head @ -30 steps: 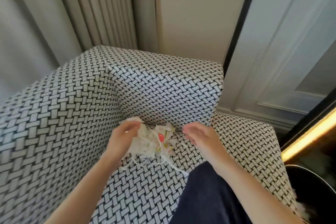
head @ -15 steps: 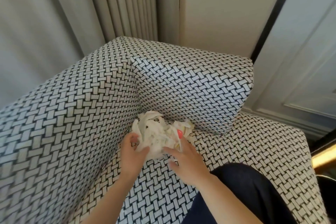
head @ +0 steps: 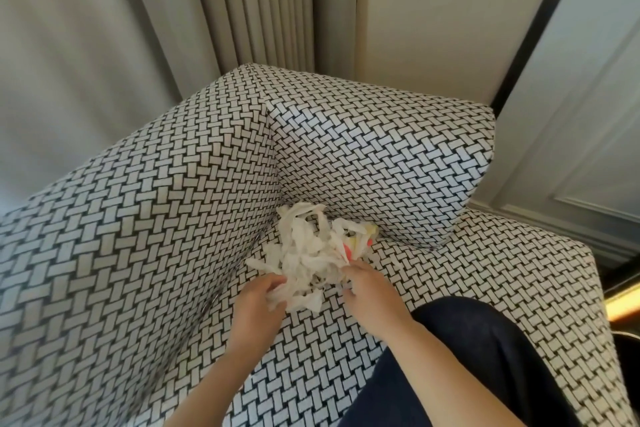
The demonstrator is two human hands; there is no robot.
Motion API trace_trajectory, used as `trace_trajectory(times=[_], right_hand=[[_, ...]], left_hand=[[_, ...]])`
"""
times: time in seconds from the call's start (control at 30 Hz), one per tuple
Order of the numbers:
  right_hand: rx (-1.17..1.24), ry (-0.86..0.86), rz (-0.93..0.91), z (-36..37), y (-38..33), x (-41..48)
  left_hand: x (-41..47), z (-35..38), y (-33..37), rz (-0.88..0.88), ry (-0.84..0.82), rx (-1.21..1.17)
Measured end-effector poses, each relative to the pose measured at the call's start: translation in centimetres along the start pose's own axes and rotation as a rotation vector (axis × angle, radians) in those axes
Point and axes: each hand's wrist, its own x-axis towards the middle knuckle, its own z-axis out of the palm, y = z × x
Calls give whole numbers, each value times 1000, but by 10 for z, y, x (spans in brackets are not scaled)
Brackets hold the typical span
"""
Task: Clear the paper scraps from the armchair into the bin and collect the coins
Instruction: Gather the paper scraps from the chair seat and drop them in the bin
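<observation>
A heap of white paper scraps (head: 311, 246) with a red and a yellow bit lies in the back corner of the armchair seat (head: 467, 288), which is covered in a black-and-white woven pattern. My left hand (head: 258, 305) grips the near left side of the heap, fingers curled into the strips. My right hand (head: 367, 291) holds the heap's near right side, its fingertips tucked under the paper. No coins are visible. The bin shows only as a dark sliver at the right edge (head: 632, 350).
The armchair's backrest (head: 381, 156) and left arm (head: 121, 236) wall in the corner. My knee in dark trousers (head: 478, 364) rests on the seat. Grey curtains (head: 104, 28) hang behind, and a panelled wall (head: 588, 97) stands at the right.
Both hands closed in on the heap from its sides and now grasp its near edge. The camera swung left, so the bin slid almost out of view.
</observation>
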Motion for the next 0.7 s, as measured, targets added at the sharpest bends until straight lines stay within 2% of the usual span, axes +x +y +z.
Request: trace_trajectory(times=[0.13, 0.3, 0.43, 0.53, 0.7], right_hand=[[33, 181, 42, -6, -2, -2], [116, 303, 56, -10, -2, -4], [180, 352, 78, -14, -4, -8], [234, 368, 93, -19, -6, -11], [365, 420, 77, -28, -7, -20]], left_hand=[[-9, -3, -14, 33, 81, 108], [-17, -10, -21, 4, 135, 267], [-20, -21, -20, -4, 137, 207], [-22, -31, -10, 45, 164, 113], [-20, -45, 9, 114, 186, 93]])
